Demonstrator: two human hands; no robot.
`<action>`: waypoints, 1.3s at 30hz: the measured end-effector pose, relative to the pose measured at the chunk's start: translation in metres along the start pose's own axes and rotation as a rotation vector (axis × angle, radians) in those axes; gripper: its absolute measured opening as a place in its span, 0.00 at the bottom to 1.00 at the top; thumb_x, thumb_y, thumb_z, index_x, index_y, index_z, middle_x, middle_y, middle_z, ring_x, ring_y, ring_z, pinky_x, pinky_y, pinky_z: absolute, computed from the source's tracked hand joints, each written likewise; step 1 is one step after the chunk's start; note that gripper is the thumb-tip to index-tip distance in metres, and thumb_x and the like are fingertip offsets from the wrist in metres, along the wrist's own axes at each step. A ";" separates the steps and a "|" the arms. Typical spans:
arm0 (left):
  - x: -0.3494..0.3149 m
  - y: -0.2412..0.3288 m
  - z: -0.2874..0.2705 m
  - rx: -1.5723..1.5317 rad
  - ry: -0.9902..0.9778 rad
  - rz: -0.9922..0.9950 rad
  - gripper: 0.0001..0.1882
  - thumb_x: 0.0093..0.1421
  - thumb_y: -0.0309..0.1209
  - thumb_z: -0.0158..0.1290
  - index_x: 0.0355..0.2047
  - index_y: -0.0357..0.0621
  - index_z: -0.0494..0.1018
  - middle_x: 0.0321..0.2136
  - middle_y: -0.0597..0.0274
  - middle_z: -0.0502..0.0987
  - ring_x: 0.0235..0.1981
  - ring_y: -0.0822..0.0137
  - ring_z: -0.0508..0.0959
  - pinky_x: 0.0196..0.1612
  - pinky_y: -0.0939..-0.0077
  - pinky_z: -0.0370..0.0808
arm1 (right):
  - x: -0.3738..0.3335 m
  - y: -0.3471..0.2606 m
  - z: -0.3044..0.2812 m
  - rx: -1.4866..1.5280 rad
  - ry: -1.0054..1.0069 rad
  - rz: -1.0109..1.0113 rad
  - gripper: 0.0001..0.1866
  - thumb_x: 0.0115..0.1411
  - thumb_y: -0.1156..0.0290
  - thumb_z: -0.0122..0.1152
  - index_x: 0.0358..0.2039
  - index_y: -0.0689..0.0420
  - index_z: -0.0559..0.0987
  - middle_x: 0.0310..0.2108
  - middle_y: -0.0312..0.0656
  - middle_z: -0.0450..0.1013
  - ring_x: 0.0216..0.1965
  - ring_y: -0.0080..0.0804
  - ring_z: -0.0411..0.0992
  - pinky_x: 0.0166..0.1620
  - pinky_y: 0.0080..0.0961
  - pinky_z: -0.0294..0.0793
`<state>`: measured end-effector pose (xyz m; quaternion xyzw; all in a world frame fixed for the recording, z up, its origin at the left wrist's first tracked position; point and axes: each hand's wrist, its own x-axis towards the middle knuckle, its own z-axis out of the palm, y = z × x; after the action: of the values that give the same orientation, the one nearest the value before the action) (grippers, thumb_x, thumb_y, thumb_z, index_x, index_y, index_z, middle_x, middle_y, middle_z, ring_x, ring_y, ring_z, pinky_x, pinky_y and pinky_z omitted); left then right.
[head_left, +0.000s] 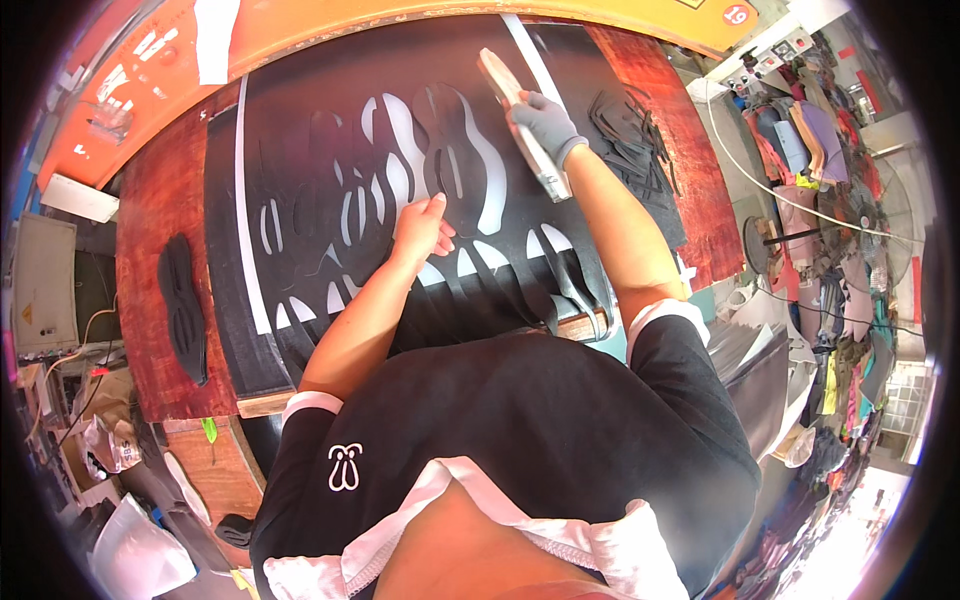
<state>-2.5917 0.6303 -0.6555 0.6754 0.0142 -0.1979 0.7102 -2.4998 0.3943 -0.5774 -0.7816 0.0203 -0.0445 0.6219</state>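
My right hand (547, 122), in a grey glove, grips a long, narrow cutting die (545, 170) with pale edges, tilted above the far right of a black sheet (300, 90). Sole-shaped holes run through the sheet, and a white surface (490, 175) shows through them. My bare left hand (425, 230) is over the middle of the sheet beside these holes. Its fingers are curled in and the thumb points forward; whatever they may hold is hidden. Toward me, the sheet's cut near edge (440, 310) hangs in loose black strips.
An orange machine beam (320, 45) spans the far side. Thin black offcuts (630, 140) lie heaped on the right, and a stack of black sole-shaped pieces (182, 310) rests on the reddish board (150, 220) at left. Hanging materials (800, 150) crowd the right side.
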 end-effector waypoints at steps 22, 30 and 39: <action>-0.006 0.004 0.002 0.048 -0.004 0.015 0.22 0.64 0.45 0.45 0.32 0.34 0.70 0.20 0.57 0.73 0.13 0.69 0.72 0.16 0.77 0.70 | -0.031 0.001 -0.038 -0.595 0.208 -0.059 0.42 0.48 0.45 0.57 0.57 0.63 0.65 0.58 0.55 0.62 0.57 0.47 0.64 0.57 0.35 0.64; -0.008 0.001 -0.001 0.069 -0.118 0.111 0.23 0.64 0.45 0.46 0.22 0.37 0.69 0.13 0.61 0.70 0.09 0.71 0.68 0.12 0.79 0.65 | -0.056 0.010 -0.014 -0.950 0.154 -0.084 0.44 0.42 0.38 0.63 0.53 0.56 0.67 0.56 0.56 0.59 0.56 0.52 0.63 0.56 0.36 0.65; -0.018 -0.034 0.004 0.257 0.022 0.620 0.19 0.60 0.33 0.53 0.14 0.38 0.66 0.10 0.65 0.68 0.13 0.77 0.65 0.18 0.76 0.62 | -0.041 -0.006 0.005 -1.100 0.213 0.068 0.45 0.37 0.42 0.68 0.53 0.54 0.69 0.55 0.50 0.62 0.55 0.46 0.65 0.54 0.38 0.68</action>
<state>-2.6193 0.6306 -0.6822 0.7337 -0.2093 0.0344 0.6455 -2.5398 0.4040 -0.5747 -0.9809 0.1286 -0.0860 0.1182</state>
